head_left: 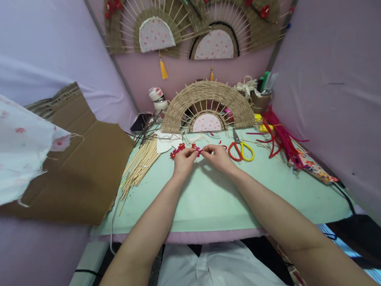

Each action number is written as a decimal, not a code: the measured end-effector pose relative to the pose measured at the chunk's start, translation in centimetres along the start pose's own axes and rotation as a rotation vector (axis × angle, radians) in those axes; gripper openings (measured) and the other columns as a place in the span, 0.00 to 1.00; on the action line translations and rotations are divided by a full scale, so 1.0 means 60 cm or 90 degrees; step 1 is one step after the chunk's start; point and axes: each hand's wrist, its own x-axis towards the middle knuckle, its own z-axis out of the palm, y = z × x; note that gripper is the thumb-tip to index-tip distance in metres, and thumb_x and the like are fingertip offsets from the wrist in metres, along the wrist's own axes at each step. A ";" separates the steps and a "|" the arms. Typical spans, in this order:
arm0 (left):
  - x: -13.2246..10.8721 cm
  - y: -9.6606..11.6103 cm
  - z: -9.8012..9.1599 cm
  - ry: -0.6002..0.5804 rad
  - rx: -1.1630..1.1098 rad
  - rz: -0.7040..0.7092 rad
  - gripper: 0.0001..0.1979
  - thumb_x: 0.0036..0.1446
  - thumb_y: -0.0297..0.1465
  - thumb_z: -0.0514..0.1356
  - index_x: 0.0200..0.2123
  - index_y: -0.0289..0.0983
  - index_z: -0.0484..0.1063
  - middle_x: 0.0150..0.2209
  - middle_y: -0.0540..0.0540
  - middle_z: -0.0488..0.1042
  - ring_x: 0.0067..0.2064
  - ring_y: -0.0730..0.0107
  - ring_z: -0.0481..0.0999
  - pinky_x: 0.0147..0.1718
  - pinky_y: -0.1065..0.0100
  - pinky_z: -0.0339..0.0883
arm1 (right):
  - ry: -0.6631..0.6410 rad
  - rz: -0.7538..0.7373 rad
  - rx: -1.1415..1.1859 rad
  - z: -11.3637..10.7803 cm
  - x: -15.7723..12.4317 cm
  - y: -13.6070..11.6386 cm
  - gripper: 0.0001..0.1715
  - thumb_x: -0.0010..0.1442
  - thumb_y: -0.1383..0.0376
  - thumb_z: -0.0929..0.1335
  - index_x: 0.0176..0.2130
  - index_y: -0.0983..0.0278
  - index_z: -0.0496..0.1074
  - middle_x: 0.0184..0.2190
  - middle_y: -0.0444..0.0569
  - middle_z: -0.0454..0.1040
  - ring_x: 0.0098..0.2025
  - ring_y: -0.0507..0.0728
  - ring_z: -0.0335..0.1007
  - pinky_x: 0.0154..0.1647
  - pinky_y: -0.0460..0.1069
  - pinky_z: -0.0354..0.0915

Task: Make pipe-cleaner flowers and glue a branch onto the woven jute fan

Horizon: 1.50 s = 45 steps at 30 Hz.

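Over the middle of the table, my left hand (184, 161) and my right hand (217, 157) meet with pinched fingers on a small magenta pipe-cleaner flower (198, 151). Its petals show partly between the fingertips; the rest is covered. Just left of my left hand lie several red and pink pipe-cleaner flowers (177, 151). To the right of my right hand rest scissors (241, 149) with one red and one yellow handle. Behind the hands stands a twine-wrapped fan (206, 91) with thin sticks and a dotted half-round centre.
Thin wooden sticks (139, 163) and brown cardboard (79, 170) with dotted cloth (7, 145) are at left. Red and magenta pipe cleaners (281, 137) lie at right. At the back stand a white-lidded jar (158, 99) and a pen holder (260, 101). Decorated fans (181, 37) hang above.
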 end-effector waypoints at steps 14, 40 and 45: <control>0.001 -0.003 0.002 -0.025 -0.020 -0.014 0.07 0.42 0.28 0.64 0.29 0.35 0.75 0.29 0.47 0.76 0.32 0.70 0.74 0.38 0.67 0.66 | 0.027 0.004 -0.103 0.001 -0.001 -0.002 0.09 0.50 0.62 0.65 0.25 0.62 0.73 0.24 0.45 0.74 0.29 0.54 0.67 0.33 0.48 0.59; -0.006 -0.002 0.016 0.040 -0.154 -0.034 0.09 0.40 0.30 0.65 0.28 0.35 0.72 0.26 0.50 0.74 0.29 0.72 0.72 0.34 0.68 0.65 | -0.032 0.196 0.129 0.020 0.000 0.001 0.13 0.47 0.58 0.67 0.22 0.66 0.72 0.19 0.44 0.71 0.21 0.49 0.60 0.23 0.44 0.55; -0.006 -0.013 0.018 0.007 -0.091 0.054 0.05 0.42 0.29 0.63 0.25 0.35 0.71 0.25 0.50 0.74 0.29 0.72 0.72 0.34 0.68 0.65 | -0.022 0.227 0.135 0.015 -0.002 -0.004 0.10 0.46 0.61 0.66 0.22 0.66 0.72 0.19 0.45 0.70 0.19 0.48 0.56 0.19 0.45 0.51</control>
